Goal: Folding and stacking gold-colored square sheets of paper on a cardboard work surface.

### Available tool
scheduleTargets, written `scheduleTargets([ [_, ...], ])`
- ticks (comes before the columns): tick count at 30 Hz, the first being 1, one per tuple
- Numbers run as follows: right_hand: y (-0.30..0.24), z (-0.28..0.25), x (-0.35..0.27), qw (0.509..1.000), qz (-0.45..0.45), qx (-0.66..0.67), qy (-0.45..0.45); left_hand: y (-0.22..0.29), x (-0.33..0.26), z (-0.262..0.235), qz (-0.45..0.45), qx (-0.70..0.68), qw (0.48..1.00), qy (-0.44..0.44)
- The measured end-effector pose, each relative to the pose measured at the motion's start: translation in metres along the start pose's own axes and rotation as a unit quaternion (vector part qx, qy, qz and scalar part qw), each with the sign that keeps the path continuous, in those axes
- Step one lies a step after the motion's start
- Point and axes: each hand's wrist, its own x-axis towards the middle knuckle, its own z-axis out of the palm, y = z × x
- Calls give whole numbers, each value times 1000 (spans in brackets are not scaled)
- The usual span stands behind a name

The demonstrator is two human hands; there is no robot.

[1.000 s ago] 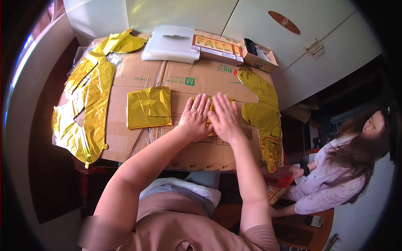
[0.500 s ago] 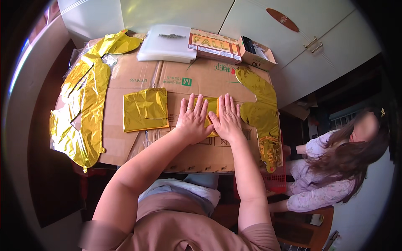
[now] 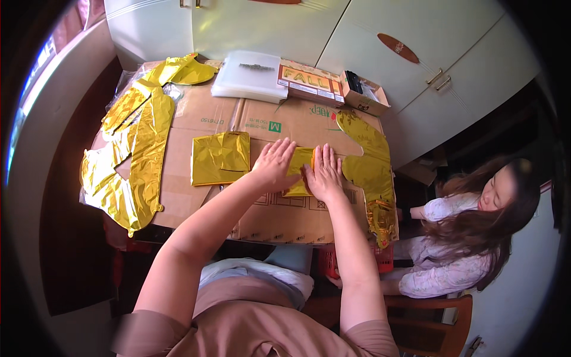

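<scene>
A small folded piece of gold foil [image 3: 298, 172] lies on the cardboard in front of me. My right hand [image 3: 325, 174] is flat over its right side, palm down, with the fingers stretched forward. My left hand [image 3: 275, 164] is open at its left edge, fingers extended, seemingly tilted onto its side; I cannot tell whether it touches the foil. To the left of that hand sits a larger folded square of gold foil [image 3: 220, 159]. Beyond my right hand lies a flat, uninflated gold foil balloon [image 3: 372, 160].
More flat gold foil balloons [image 3: 146, 149] cover the left of the cardboard-topped table [image 3: 196, 104]. At the back stand a stack of clear plastic bags [image 3: 250, 74], a printed box [image 3: 310, 82] and a small open carton [image 3: 364, 95]. A person [image 3: 476, 232] sits at right beside a red basket [image 3: 383, 260].
My left hand has shifted left off the small folded foil, uncovering more of it. My right hand stays on it. The whole view has shifted slightly, and the person at right has moved their head.
</scene>
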Motion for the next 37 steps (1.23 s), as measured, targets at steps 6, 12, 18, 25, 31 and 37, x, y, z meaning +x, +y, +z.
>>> scheduleTargets([
  [6,-32,1,-8,999,38,6,-10,-13,-11,2,21,42,998,29],
  [12,-38,8,-26,1000,17,7,2,-10,-34,22,78,98,992,35],
  [18,-38,8,-30,1000,18,-13,10,-6,-42,26,74,84,992,61],
  [25,-30,2,-22,999,19,17,24,-4,-39,24,75,96,991,48],
  [31,-7,-67,62,948,-90,202,231,-6,-39,20,59,121,990,39],
  [37,-23,-53,210,966,-79,189,158,-6,-29,14,43,82,996,6],
])
